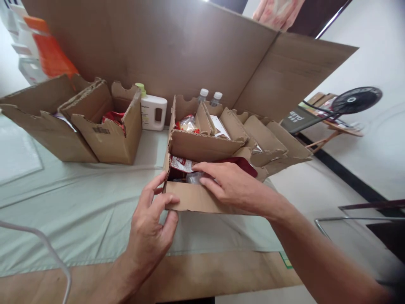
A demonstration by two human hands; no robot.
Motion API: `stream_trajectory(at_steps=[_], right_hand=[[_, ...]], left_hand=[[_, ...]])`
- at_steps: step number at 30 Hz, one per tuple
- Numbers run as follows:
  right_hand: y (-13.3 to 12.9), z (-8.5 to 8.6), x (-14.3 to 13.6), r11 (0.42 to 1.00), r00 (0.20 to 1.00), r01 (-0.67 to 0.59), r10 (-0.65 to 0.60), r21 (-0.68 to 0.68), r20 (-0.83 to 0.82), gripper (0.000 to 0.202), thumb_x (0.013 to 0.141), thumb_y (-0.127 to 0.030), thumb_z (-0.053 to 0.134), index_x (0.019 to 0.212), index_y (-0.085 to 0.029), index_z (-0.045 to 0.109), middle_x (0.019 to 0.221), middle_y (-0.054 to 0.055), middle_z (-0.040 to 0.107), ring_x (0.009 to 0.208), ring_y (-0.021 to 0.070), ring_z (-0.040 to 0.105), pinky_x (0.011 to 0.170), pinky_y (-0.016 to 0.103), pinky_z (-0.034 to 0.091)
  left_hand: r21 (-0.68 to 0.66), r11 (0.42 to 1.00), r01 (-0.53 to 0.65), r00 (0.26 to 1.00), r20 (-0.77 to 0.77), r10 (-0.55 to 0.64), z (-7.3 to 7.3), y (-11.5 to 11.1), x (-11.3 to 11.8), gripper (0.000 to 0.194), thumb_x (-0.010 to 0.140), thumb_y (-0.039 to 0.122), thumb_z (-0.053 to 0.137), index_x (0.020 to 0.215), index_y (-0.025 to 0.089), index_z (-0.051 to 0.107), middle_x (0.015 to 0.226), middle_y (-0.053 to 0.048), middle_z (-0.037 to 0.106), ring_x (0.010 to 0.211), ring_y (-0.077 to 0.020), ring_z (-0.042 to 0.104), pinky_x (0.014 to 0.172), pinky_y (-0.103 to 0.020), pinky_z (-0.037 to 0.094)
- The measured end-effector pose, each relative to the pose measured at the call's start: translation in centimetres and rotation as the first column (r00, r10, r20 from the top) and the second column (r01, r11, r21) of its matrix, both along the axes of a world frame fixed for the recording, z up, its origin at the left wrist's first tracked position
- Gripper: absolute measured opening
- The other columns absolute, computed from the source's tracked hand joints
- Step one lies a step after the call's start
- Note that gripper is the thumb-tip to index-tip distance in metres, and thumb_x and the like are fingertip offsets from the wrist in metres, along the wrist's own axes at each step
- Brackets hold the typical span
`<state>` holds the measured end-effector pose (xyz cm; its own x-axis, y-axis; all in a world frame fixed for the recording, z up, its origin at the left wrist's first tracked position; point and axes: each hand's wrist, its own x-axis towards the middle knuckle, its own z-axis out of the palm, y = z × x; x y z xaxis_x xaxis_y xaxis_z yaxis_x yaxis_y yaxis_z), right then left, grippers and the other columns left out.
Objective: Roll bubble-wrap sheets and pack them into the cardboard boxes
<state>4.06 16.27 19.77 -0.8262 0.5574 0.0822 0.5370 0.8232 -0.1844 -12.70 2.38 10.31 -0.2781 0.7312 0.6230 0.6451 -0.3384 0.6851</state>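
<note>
In front of me a low cardboard box stands on the pale green cloth. My left hand is closed on its near left corner, with the thumb and fingers around the cardboard. My right hand reaches over the near wall into the front compartment, fingers apart and pointing left. Its upper fingertip touches a red and silver printed packet. Just below lies a clear plastic item, partly covered by the hand. A dark red item lies behind the wrist.
Rear compartments hold red-and-clear snack packs and a white card. Two taller cardboard boxes stand left, beside a white jug. Bottles with white caps stand behind. A large cardboard panel closes off the back. A grey cable crosses the near left.
</note>
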Motion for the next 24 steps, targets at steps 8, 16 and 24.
stream_trajectory(at_steps=[8,16,24], right_hand=[[-4.3,-0.4,5.1,0.988,0.843,0.155,-0.127,0.008,-0.522,0.029,0.098,-0.021,0.055,0.121,-0.027,0.072,0.135,0.006,0.070,0.128,0.0255,0.065,0.110,0.047,0.051],[-5.6,-7.4,12.0,0.779,0.410,0.575,-0.539,-0.251,-0.736,0.052,0.086,-0.041,0.076,0.134,-0.024,0.063,0.134,0.012,0.069,0.119,0.0296,0.067,0.097,0.052,0.056],[-3.3,-10.6,8.0,0.833,0.509,0.296,-0.551,-0.467,-0.661,0.047,0.090,-0.052,0.069,0.121,-0.017,0.066,0.118,0.013,0.074,0.110,0.0294,0.069,0.097,0.046,0.056]], left_hand=[[0.015,1.000,0.001,0.990,0.142,-0.003,0.0,-1.1,0.3,0.058,0.089,0.018,0.065,0.144,0.031,0.050,0.161,-0.010,0.041,0.145,-0.0315,0.047,0.113,-0.051,0.049],[-0.142,0.980,0.138,0.911,0.406,-0.070,-2.4,1.1,-1.6,0.089,0.090,0.040,0.073,0.162,0.041,0.022,0.172,-0.008,0.023,0.154,-0.0342,0.033,0.121,-0.057,0.037],[-0.124,0.930,0.347,0.798,0.560,-0.224,-2.8,4.2,-0.7,0.073,0.086,0.060,0.072,0.144,0.021,0.049,0.147,-0.014,0.058,0.138,-0.0299,0.053,0.116,-0.043,0.042]])
